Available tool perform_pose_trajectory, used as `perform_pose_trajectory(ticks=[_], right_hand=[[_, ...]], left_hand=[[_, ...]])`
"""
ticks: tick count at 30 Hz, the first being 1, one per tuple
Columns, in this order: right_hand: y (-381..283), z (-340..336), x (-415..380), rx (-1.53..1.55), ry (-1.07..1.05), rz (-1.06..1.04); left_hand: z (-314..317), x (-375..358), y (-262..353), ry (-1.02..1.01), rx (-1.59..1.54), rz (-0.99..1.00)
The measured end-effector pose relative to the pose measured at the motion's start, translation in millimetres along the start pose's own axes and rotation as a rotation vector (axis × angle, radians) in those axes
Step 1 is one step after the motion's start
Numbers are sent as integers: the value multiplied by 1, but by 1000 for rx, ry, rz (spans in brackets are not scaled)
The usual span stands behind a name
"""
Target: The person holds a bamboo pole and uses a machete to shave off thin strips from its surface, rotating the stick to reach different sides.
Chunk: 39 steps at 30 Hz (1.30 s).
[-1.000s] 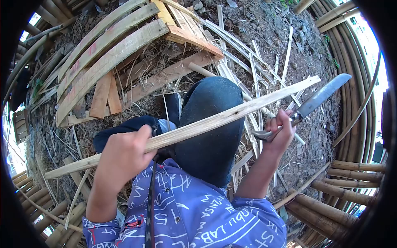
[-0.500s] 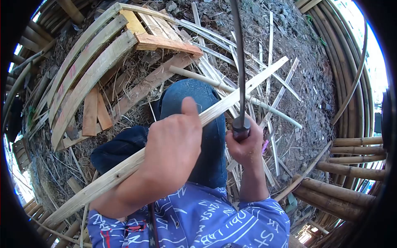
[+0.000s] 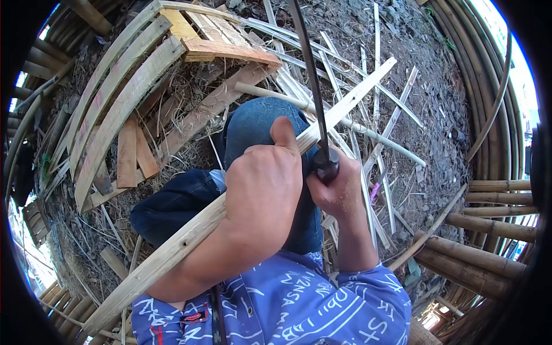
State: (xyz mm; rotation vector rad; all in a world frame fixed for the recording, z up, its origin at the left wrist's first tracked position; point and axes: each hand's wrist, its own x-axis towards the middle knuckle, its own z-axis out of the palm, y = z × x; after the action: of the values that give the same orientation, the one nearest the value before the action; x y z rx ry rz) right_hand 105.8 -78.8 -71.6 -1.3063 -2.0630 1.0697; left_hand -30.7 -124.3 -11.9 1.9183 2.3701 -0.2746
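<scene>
My left hand (image 3: 261, 198) is closed around a long pale wooden strip (image 3: 161, 259), its thumb pointing up along the strip. The strip slants from the lower left, over my forearm, to the upper right past my knee. My right hand (image 3: 340, 187) grips the dark handle of a long knife (image 3: 310, 63). The narrow blade rises away from me and crosses over the strip just beyond my left hand. Beneath both hands is my bent knee (image 3: 267, 118) in blue jeans.
A slatted wooden frame (image 3: 123, 95) with curved pieces lies at the upper left. Several thin split strips (image 3: 397, 109) and a round pole (image 3: 368, 133) are scattered on the littered ground (image 3: 425, 190). Bamboo poles (image 3: 489, 227) line the right side.
My left hand has slid a little up and to the right along the strip. My right hand has come slightly closer to it, and the blade now leans more to the left.
</scene>
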Motion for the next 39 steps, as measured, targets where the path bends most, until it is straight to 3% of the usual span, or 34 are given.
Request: perform_pose_trajectory(ticks=[7,9,19,23,27,29,33,36,39], right_hand=[[6,-8,15,-138,-96,120],[18,-7,19,-252,-98,46],[70,5,52,-345,116,-41],[100,-2,68,-239,218,10],[77,-1,47,15,143,145],[63,10,31,36,165,-21],[48,1,32,-119,-14,-16],[64,3,43,-232,24,-148],[62,2,49,-285,8,-70]], left_hand=[[2,2,4,40,56,-12],[0,1,4,28,67,-10],[1,-4,3,22,130,-41],[-3,-5,-3,0,122,-34],[-4,-1,-11,-71,-59,-20],[-5,3,-10,-91,-112,-11],[-7,3,-8,-102,-103,-6],[-3,1,-5,-75,-58,-6],[-1,0,-7,-45,-49,-6]])
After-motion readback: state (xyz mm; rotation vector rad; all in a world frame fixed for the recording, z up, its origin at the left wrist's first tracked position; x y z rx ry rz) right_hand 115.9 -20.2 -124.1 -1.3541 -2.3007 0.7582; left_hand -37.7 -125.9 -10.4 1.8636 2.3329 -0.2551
